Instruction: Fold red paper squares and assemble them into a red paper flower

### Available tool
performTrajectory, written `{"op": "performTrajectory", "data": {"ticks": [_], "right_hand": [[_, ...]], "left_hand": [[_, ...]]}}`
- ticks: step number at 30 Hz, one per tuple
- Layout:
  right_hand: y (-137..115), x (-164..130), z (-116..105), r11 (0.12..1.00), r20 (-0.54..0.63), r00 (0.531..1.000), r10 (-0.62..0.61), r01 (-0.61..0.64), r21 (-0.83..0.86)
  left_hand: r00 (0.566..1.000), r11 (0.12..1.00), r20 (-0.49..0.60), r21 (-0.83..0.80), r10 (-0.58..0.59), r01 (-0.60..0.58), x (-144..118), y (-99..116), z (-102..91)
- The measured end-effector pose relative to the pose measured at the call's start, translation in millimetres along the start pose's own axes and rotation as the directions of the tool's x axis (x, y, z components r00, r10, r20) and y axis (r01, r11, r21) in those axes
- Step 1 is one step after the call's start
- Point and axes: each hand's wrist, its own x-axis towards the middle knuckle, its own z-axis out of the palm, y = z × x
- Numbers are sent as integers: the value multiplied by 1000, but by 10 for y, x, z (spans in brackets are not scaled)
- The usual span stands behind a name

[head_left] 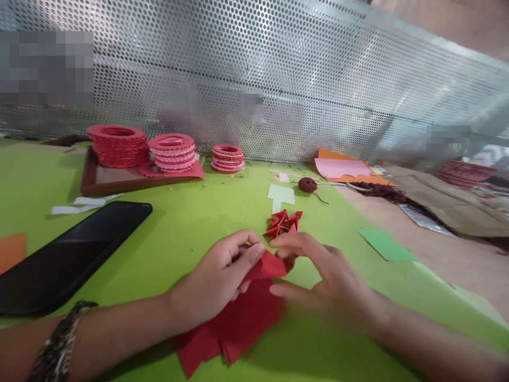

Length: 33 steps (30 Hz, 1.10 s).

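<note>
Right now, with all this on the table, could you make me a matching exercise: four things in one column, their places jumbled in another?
Things
1. Black phone
2. Folded red paper
3. Brown yarn ball
4. Large red ring stack

Places
A. In the brown-edged tray
B. Just right of the pale green paper
C. Pinched by the left hand
D. Flat on the green tabletop, left of that hand

Pairs: 1-D, 2-C, 3-B, 4-A
</note>
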Motion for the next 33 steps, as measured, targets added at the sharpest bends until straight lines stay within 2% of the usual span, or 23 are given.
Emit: {"op": "performTrajectory", "data": {"ticks": [3,5,7,9,11,13,16,21,24,29,33], "right_hand": [[21,-1,-33,973,5,980,-199,198,-116],[15,0,-45,968,-4,974,-227,225,-106],[0,8,-52,993,-61,991,-115,113,-43],[-12,25,-55,993,-90,993,76,-67,101],[-12,46,-55,934,-55,968,245,-221,280],[-4,65,-50,852,6,938,345,-316,418],[3,77,-35,783,74,919,387,-369,500],[-26,69,-15,748,147,924,354,-374,549],[-27,73,-17,645,183,916,358,-384,661],[14,92,-14,364,290,892,348,-413,835],[24,93,-4,253,310,877,368,-415,874]], "left_hand": [[1000,999,-6,-31,-19,19,27,2,-14],[1000,999,3,-39,-29,29,34,8,-14],[1000,999,16,-53,-5,6,28,16,-7],[997,996,43,-67,56,-53,10,22,2],[989,993,87,-45,116,-113,-11,23,6],[986,991,106,12,130,-132,-29,23,8],[992,987,67,110,111,-118,-41,33,18],[994,962,61,252,89,-102,-34,65,32],[992,952,38,280,117,-123,-29,50,21],[991,952,-6,279,136,-129,-35,31,7],[991,954,-17,274,133,-123,-37,59,10]]}}
